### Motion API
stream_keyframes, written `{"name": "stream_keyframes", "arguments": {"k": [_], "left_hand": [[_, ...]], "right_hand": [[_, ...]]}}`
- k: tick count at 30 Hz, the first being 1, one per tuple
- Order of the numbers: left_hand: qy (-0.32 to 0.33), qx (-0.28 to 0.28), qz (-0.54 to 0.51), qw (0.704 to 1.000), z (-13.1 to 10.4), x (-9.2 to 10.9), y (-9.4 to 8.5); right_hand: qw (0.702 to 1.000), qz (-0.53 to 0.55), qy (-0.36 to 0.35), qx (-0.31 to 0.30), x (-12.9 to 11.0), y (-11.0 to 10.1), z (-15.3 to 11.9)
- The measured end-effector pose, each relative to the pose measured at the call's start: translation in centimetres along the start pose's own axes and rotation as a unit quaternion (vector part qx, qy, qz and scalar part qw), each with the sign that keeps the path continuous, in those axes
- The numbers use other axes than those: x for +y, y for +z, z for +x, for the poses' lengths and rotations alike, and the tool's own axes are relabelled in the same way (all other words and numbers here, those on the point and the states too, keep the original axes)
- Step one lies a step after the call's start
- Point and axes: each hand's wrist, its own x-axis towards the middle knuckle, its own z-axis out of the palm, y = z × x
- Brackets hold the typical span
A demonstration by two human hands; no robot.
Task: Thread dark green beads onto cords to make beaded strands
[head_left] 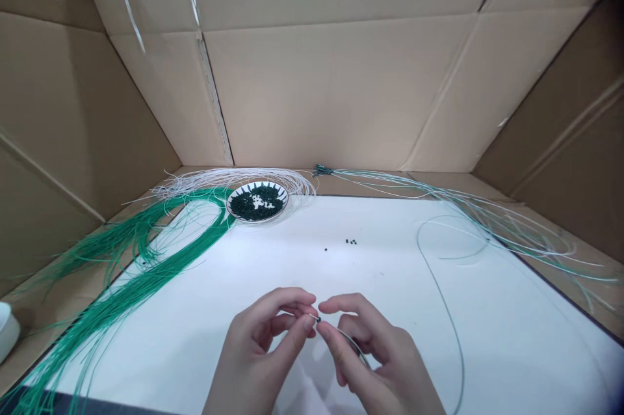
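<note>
My left hand [266,347] is at the lower middle, thumb and fingers pinched at the thin white tip of a wire. A tiny black piece [318,319] sits on that wire near the tip, between my two hands. My right hand [373,353] is closed around the greenish-white wire [351,342], its thumb close beside the black piece and its index finger raised a little off it. The wire runs back under the right palm, where the fingers partly hide it.
A patterned dish [284,207] of small black pieces stands at the back. Left of it lie green strands [170,268] and a white wire coil [214,177]. A bundle of wires [439,192] lies back right. Loose black pieces [351,242] dot the white board [302,259]. Cardboard walls [336,90] surround it.
</note>
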Motion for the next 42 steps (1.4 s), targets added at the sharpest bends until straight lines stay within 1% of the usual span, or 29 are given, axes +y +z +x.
{"name": "stream_keyframes", "arguments": {"k": [4, 7, 9, 12, 14, 16, 18, 22, 26, 28, 32, 35, 39, 42], "left_hand": [[-0.015, 0.005, -0.020, 1.000, 0.3, -0.7, 0.8], [-0.025, 0.026, -0.046, 0.998, 0.9, -1.1, 1.1], [-0.028, 0.045, -0.051, 0.997, 1.3, -1.3, 0.8], [-0.033, 0.069, -0.048, 0.996, 2.0, -1.5, 0.0], [-0.037, 0.068, -0.048, 0.996, 2.3, -1.6, -0.3], [-0.035, 0.060, -0.053, 0.996, 2.1, -1.7, -0.2], [-0.026, 0.049, -0.061, 0.997, 1.8, -1.6, 0.1], [-0.021, 0.026, -0.075, 0.997, 0.9, -1.4, 0.7], [-0.007, 0.032, -0.093, 0.995, 0.4, -1.1, 0.0], [0.006, 0.032, -0.095, 0.995, 0.2, -1.0, -0.6], [0.071, 0.070, -0.102, 0.990, -0.2, -0.9, -1.7], [0.111, 0.077, -0.124, 0.983, -0.6, -0.7, -2.1], [0.117, 0.071, -0.154, 0.979, -0.9, -0.3, -2.4], [0.104, 0.068, -0.179, 0.976, -1.0, 0.0, -2.7]], "right_hand": [[1.000, -0.022, -0.011, 0.012, 0.5, 0.4, 0.3], [0.999, -0.030, -0.018, 0.016, 0.6, 0.1, 0.6], [1.000, -0.022, -0.009, 0.006, 0.7, -0.5, 0.8], [0.999, -0.002, 0.033, -0.025, 0.7, -1.7, 0.9], [0.999, 0.012, 0.041, -0.018, 0.6, -2.3, 0.9], [0.999, 0.029, 0.028, 0.001, 0.5, -2.3, 0.9], [0.998, 0.054, 0.015, 0.010, 0.3, -1.6, 1.0], [0.994, 0.105, 0.003, 0.016, -0.1, 0.4, 0.9], [0.987, 0.157, 0.012, 0.034, -0.2, 1.6, 0.7], [0.984, 0.172, -0.006, 0.034, -0.3, 2.0, 0.6], [0.985, 0.155, -0.075, 0.026, -0.8, 2.8, 0.4], [0.985, 0.133, -0.105, 0.030, -1.4, 3.8, 0.2], [0.981, 0.117, -0.144, 0.051, -2.1, 5.0, 0.0], [0.979, 0.115, -0.156, 0.066, -2.4, 5.7, -0.1]]}}
